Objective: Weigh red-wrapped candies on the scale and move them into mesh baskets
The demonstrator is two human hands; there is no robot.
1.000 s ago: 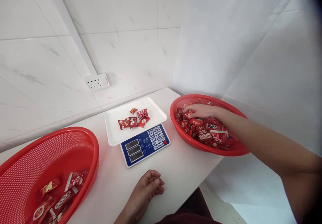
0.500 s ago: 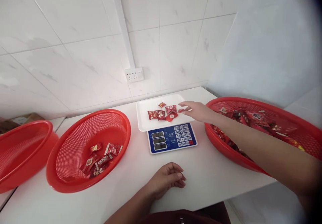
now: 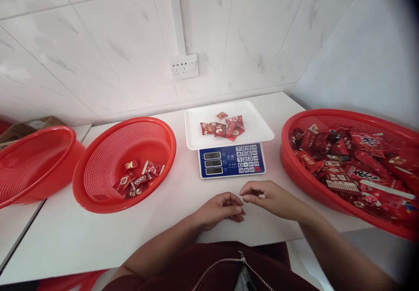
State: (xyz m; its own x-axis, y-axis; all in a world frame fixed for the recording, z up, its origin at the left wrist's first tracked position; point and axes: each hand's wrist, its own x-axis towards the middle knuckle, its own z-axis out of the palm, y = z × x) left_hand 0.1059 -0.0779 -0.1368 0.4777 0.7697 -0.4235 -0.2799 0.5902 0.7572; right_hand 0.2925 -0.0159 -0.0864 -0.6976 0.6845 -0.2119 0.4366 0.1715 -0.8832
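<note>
My left hand [image 3: 222, 210] hovers over the table's front part, fingers loosely curled and apart, holding nothing. Close beside it on the right, my right hand [image 3: 270, 198] is also empty, its thumb and fingers bent with a gap between them. Just beyond both hands stands a blue scale panel [image 3: 232, 160] with lit displays. The scale's white tray [image 3: 258, 129] bears several red wrapped packets [image 3: 220, 128] and a small one apart near the back.
At the right a red basket [image 3: 284, 151] is full of red packets. A red basket [image 3: 80, 186] left of the scale holds several packets. Another red basket [image 3: 32, 190] stands at the far left, near a cardboard box [image 3: 49, 123]. A wall socket [image 3: 185, 66] is behind.
My right hand has left the scale tray and come back beside my left hand. One more red packet lies on the pile. The view has tilted down.
</note>
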